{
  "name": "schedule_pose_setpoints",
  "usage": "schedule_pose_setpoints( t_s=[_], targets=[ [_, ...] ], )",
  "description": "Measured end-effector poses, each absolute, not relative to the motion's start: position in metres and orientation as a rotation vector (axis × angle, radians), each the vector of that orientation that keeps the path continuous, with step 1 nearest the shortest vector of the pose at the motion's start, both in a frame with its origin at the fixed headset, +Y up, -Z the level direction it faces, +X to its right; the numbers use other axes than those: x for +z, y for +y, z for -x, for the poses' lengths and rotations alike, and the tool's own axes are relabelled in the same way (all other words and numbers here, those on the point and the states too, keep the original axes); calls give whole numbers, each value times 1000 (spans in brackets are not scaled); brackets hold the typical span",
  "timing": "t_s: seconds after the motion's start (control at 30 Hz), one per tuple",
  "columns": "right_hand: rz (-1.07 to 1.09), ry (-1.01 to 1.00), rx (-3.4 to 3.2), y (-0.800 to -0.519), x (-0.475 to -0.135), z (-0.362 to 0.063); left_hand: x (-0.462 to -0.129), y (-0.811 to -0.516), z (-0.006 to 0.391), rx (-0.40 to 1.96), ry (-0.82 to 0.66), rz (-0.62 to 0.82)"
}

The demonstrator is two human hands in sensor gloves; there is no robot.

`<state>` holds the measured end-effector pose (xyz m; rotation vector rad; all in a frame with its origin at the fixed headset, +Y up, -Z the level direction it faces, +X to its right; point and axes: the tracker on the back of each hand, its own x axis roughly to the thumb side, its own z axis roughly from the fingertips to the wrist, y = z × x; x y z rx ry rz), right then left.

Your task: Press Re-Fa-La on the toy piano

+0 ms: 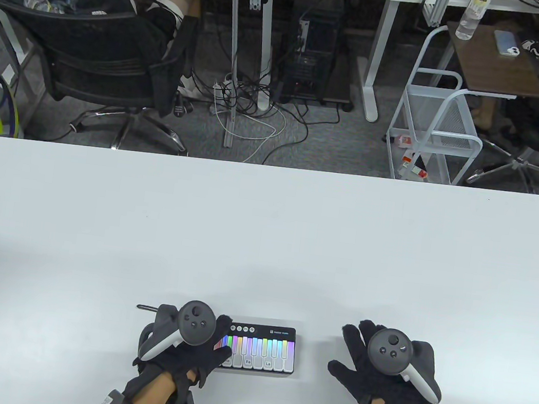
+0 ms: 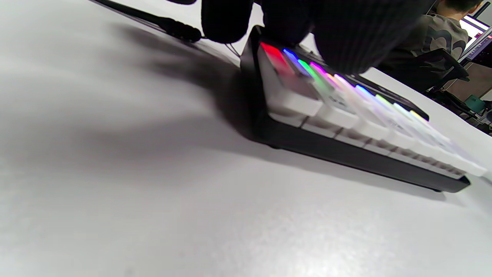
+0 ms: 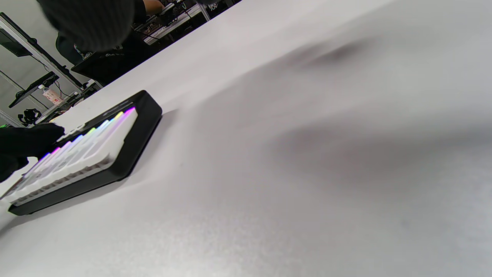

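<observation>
The toy piano [image 1: 261, 350] is a small black box with white keys lit in rainbow colours, lying near the table's front edge. Keys marked Fa [image 1: 248, 361] and La [image 1: 268, 363] show. My left hand [image 1: 193, 345] covers the piano's left end, its fingers over the leftmost keys; a fingertip [image 1: 226, 352] rests around the second key. In the left wrist view the gloved fingers [image 2: 338, 34] hang over the keys [image 2: 330, 96]. My right hand [image 1: 377, 367] lies flat on the table right of the piano, fingers spread, touching nothing. The piano also shows in the right wrist view [image 3: 96, 150].
A thin black cable [image 1: 146, 307] runs left from the piano behind my left hand. The white table [image 1: 264, 240] stretches far beyond the piano. Beyond its far edge stand office chairs, a white wire cart [image 1: 430, 133] and desks.
</observation>
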<state>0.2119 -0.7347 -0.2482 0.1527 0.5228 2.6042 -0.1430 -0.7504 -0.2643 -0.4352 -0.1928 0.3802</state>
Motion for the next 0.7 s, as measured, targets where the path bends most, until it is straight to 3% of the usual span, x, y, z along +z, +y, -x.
schedule_pose_setpoints(
  t_s=[0.7],
  targets=[
    [-157, 523, 2600, -735, -248, -212, -265, -743, 137, 272, -196, 449]
  ],
)
